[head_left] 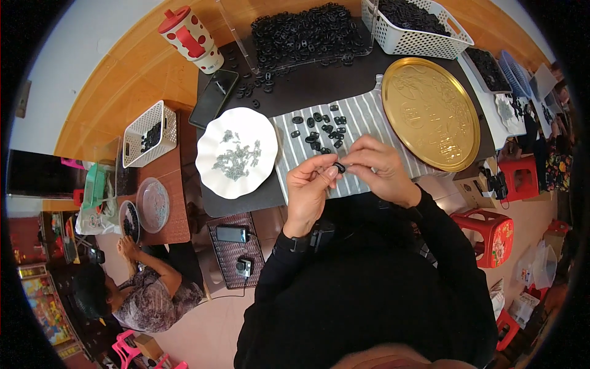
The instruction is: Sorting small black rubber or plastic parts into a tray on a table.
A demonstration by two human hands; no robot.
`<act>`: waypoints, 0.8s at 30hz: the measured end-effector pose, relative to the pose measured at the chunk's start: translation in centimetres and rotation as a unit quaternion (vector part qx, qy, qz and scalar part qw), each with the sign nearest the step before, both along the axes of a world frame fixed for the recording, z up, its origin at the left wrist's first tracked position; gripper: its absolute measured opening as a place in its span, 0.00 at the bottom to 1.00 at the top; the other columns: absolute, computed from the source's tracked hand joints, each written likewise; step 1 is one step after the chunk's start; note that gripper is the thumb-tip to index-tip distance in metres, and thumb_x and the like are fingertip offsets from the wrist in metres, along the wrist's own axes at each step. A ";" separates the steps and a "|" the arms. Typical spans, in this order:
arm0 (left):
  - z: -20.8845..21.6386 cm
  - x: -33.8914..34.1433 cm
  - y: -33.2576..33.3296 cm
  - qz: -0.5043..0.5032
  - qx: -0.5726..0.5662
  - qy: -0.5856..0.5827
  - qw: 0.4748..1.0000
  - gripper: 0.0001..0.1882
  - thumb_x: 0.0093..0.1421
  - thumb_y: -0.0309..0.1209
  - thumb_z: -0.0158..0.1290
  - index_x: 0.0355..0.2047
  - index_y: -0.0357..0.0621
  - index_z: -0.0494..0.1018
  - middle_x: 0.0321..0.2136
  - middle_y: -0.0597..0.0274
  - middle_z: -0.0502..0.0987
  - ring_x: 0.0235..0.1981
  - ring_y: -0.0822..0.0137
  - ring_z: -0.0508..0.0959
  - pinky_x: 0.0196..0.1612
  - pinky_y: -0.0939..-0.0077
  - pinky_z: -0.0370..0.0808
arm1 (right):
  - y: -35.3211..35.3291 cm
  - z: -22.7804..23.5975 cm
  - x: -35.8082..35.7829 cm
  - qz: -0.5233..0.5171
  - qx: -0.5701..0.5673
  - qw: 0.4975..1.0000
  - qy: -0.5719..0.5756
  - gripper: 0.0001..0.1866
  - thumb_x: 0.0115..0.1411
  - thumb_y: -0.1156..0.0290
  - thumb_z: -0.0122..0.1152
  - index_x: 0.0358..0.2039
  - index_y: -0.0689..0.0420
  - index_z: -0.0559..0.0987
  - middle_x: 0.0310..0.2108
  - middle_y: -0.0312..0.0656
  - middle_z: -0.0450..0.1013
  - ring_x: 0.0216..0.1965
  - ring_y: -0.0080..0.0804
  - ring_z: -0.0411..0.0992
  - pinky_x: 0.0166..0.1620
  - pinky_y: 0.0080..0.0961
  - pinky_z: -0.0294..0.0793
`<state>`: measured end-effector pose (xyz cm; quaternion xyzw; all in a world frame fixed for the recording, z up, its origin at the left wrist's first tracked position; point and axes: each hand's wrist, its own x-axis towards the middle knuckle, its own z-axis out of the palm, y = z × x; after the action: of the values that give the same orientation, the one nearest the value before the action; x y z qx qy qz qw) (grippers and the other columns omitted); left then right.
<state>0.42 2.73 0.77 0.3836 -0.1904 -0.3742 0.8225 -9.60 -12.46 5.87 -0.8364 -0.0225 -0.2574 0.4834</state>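
Above a grey striped cloth [362, 117], my left hand [305, 194] pinches a small black oval plastic piece [339, 166] between thumb and fingers. My right hand [390, 175] comes in from the right, its thumb and fingertips pressed together close beside the piece. Whatever those right fingertips may hold is too small to make out. Just beyond my hands, several loose black pieces [326, 130] lie scattered on the cloth. To the left stands a white wavy-rimmed plate [209, 132] bearing many small clear-grey bits [236, 161].
A gold embossed tray [430, 114] lies at right. Farther back are a heap of black pieces [301, 37] in a clear bin, a white basket [421, 43], a phone [214, 98] and a red-lidded tumbler [190, 43]. At left, another person's hand [128, 248] touches a bowl.
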 end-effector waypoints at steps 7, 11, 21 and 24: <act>0.5 -0.5 -0.3 0.030 0.029 -0.059 0.997 0.14 0.60 0.16 0.54 0.47 0.32 0.76 0.30 0.62 0.77 0.27 0.75 0.74 0.36 0.83 0.73 | -3.4 -1.3 -2.9 -0.137 -0.007 0.985 0.105 0.08 0.52 0.83 0.60 0.34 0.63 0.78 0.31 0.44 0.71 0.29 0.38 0.72 0.32 0.27 0.70; 0.2 -0.3 -0.5 0.024 0.033 -0.083 0.996 0.13 0.59 0.15 0.53 0.45 0.32 0.77 0.32 0.63 0.74 0.30 0.75 0.74 0.34 0.84 0.71 | -4.0 -1.8 -3.2 -0.177 -0.139 0.968 0.108 0.06 0.52 0.81 0.59 0.32 0.62 0.77 0.30 0.48 0.70 0.31 0.49 0.71 0.34 0.37 0.70; 1.4 -0.1 -0.5 0.083 0.170 -0.313 0.931 0.11 0.57 0.16 0.55 0.41 0.34 0.77 0.27 0.62 0.72 0.26 0.73 0.72 0.30 0.81 0.70 | -3.4 -1.6 -1.2 -0.159 -0.257 0.940 0.156 0.03 0.52 0.78 0.59 0.29 0.60 0.76 0.29 0.46 0.67 0.32 0.49 0.70 0.34 0.39 0.69; 2.1 -0.3 -0.5 0.092 0.247 -0.455 0.851 0.11 0.54 0.18 0.57 0.39 0.34 0.76 0.26 0.55 0.71 0.25 0.65 0.74 0.28 0.72 0.71 | -3.3 -1.8 -0.8 -0.160 -0.233 0.948 0.145 0.03 0.53 0.78 0.58 0.28 0.60 0.74 0.29 0.47 0.67 0.32 0.50 0.69 0.34 0.40 0.68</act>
<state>0.16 2.20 2.89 0.7171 -0.4084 -0.1158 0.5528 -10.44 -15.71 4.08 -0.9466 0.1225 -0.1946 0.2260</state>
